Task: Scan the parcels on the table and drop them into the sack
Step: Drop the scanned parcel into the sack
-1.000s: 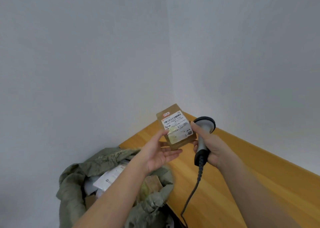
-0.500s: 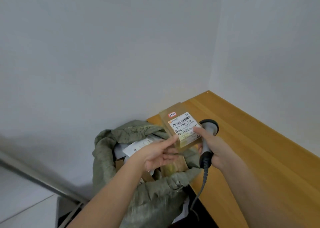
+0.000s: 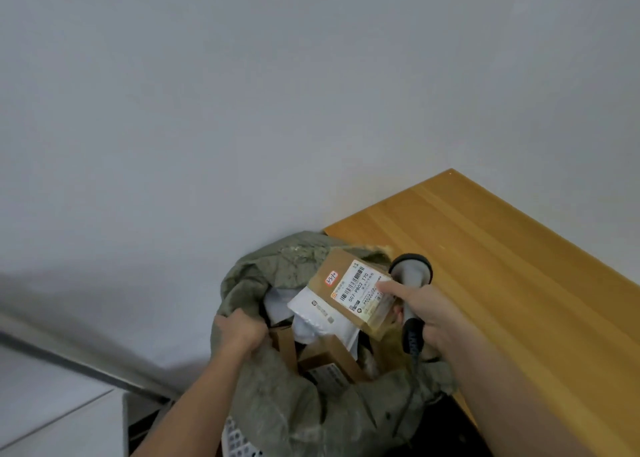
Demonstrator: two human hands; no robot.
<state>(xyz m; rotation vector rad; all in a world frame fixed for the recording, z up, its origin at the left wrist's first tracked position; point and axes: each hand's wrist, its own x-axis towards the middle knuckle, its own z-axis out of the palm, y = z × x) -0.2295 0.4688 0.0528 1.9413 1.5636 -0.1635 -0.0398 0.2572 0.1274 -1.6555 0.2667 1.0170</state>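
Grey plaster wall (image 3: 242,110) fills most of our view, from nine o'clock round past twelve.

Item, at eight o'clock: a metal rail (image 3: 69,359) running slantwise below the wall, blurred.

Item, at seven o'clock: our left hand (image 3: 239,332), fingers curled over the near-left rim of the sack and gripping the cloth.

Item, at six o'clock: olive-green sack (image 3: 311,415), mouth open, standing against the left edge of the table. Inside we count a white mailer bag (image 3: 311,311) and, lower, a brown box with a printed label (image 3: 329,363); what lies beneath them we cannot tell. A white mesh basket (image 3: 239,439) shows at the sack's foot.

Item, at centre, just right of six o'clock: the cardboard parcel (image 3: 356,290), tilted, label side up, held over the sack's mouth and overlapping the white mailer.

Item, at five o'clock: our right hand (image 3: 440,314), forefinger pressed on the parcel's label, the other fingers wrapped round the grip of a grey handheld scanner (image 3: 412,273); so this hand holds both. The scanner's cable (image 3: 415,359) drops toward the sack's rim.

Item, from three to five o'clock: wooden table (image 3: 519,283), its corner meeting the wall at two o'clock.
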